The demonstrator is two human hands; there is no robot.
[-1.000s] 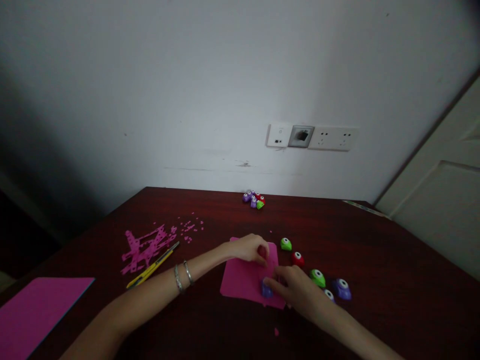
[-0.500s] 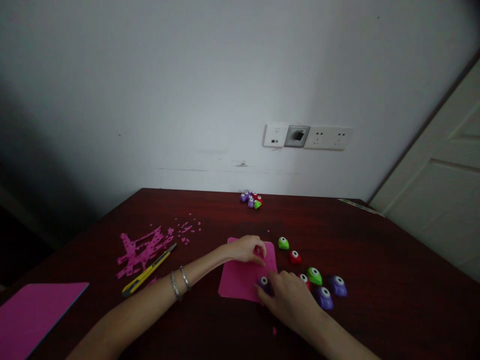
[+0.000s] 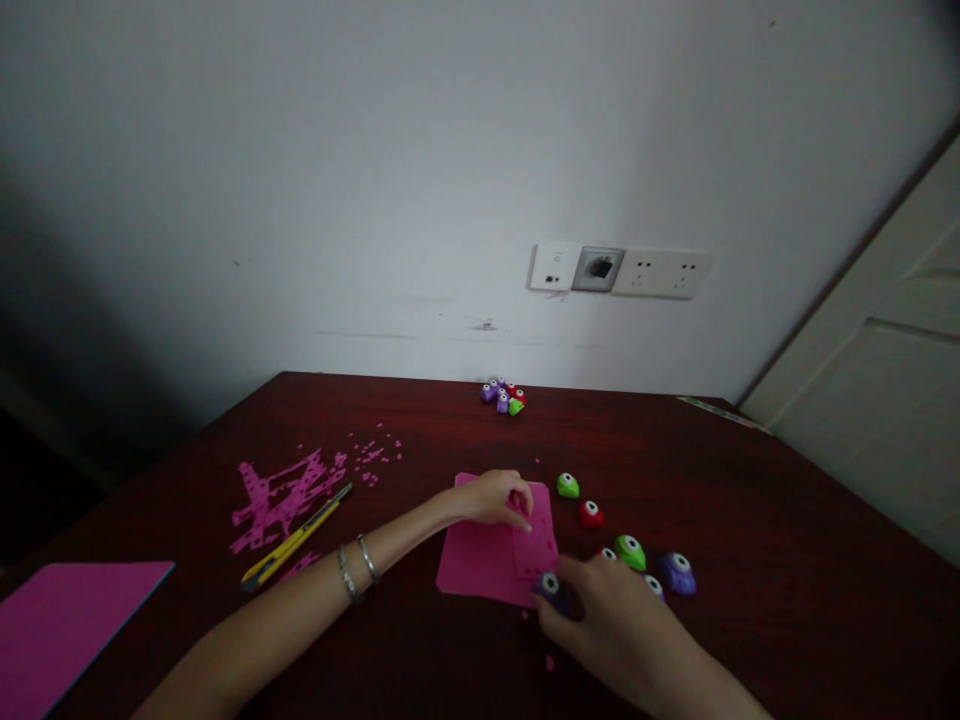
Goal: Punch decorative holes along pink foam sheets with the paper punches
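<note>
My left hand (image 3: 499, 498), with two bangles on the wrist, is closed in a pinch at the top of a small pink paper piece (image 3: 535, 552) with punched marks along its edge. That piece lies over a larger pink sheet (image 3: 472, 560) with rounded corners. My right hand (image 3: 611, 605) is closed round a purple craft punch (image 3: 551, 588) at the sheet's lower right corner. Beside it are a green punch (image 3: 630, 551), a purple punch (image 3: 678, 572) and others partly hidden by the hand. A red punch (image 3: 591, 514) and another green punch (image 3: 568, 485) sit farther back.
A yellow utility knife (image 3: 296, 538) lies left of my forearm, near pink paper scraps (image 3: 281, 500) and tiny cut-outs (image 3: 371, 455). A stack of pink sheets (image 3: 75, 620) is at the near left. More punches (image 3: 503, 395) cluster by the wall.
My right hand has drawn the purple punch slightly right and toward me, off the small paper piece, which now shows more fully. My left hand has stayed in place.
</note>
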